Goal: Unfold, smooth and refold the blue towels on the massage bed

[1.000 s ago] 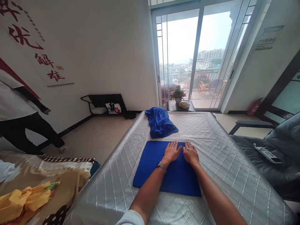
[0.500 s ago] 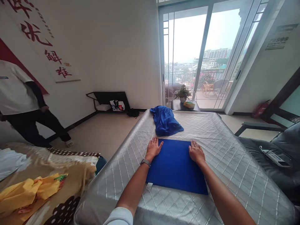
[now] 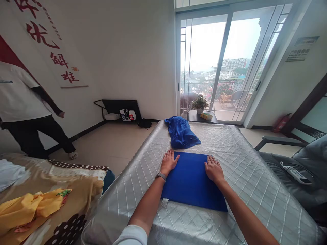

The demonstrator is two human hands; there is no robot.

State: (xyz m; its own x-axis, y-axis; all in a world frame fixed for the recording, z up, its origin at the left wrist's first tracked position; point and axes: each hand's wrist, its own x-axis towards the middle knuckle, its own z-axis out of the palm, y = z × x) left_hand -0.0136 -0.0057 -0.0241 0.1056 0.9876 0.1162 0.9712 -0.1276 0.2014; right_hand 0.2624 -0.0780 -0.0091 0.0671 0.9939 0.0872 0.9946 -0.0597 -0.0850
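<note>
We lay our left hand and right hand flat, fingers extended and gripping nothing, on opposite edges of the folded blue cloth between them, apparently to hold it smooth, with a crumpled blue cloth just beyond the left hand

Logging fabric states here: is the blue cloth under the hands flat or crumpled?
Flat: the blue cloth looks smooth, with straight edges.
</note>
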